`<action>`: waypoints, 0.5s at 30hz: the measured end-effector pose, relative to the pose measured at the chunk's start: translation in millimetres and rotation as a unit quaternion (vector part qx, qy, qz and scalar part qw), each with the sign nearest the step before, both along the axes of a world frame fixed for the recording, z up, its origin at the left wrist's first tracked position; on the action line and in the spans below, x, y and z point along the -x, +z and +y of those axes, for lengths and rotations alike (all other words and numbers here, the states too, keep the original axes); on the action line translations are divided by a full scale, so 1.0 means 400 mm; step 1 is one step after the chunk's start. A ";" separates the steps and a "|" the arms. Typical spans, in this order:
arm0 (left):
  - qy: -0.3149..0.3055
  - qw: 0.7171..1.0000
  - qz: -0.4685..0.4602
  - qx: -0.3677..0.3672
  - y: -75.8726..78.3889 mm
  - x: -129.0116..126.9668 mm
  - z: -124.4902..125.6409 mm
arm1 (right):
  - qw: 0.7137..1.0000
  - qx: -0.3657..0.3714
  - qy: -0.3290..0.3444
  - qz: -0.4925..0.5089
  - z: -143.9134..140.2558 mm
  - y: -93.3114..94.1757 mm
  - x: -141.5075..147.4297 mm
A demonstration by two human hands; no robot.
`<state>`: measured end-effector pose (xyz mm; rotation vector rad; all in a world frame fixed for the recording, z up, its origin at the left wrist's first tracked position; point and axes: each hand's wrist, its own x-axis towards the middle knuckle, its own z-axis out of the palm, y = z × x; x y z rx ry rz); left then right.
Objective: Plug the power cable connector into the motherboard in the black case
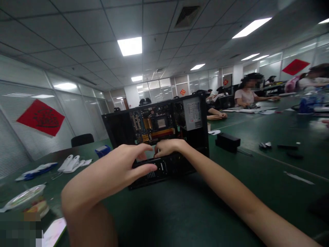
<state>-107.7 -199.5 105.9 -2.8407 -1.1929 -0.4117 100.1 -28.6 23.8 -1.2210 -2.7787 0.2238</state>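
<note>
A black computer case (185, 168) lies open towards me on the green table, showing a motherboard (144, 120) and a silver power supply (193, 115). My left hand (133, 161) is at the lower left of the case, thumb and index finger stretched apart around the edge of the drive bay (161, 167); its other fingers are partly hidden. Inside the case, below the motherboard, my right hand (166, 147) has its fingers curled close to the left fingertips. What lies between those right fingers cannot be made out.
To the left are white gloves (70, 164), a blue box (102, 151), a plastic-wrapped package (25, 197) and a phone (54, 233). On the right stand a black box (227, 142) and small parts (264, 145). Other people (248, 92) sit farther back.
</note>
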 end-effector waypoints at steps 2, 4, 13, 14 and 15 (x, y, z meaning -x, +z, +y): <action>-0.031 0.999 0.012 0.003 -0.003 0.000 -0.021 | 0.999 0.017 0.021 0.045 -0.016 0.016 -0.032; -0.071 0.997 0.007 0.000 0.001 -0.008 -0.025 | 0.994 0.035 0.010 0.099 -0.047 0.045 -0.068; -0.040 0.995 -0.008 -0.087 0.014 -0.044 0.093 | 0.975 0.059 -0.027 0.212 -0.202 0.153 -0.195; -0.020 0.995 -0.008 -0.101 0.012 -0.046 0.108 | 0.972 0.061 -0.024 0.224 -0.205 0.155 -0.203; -0.006 0.994 -0.011 -0.109 0.010 -0.049 0.123 | 0.969 0.064 -0.019 0.238 -0.206 0.156 -0.210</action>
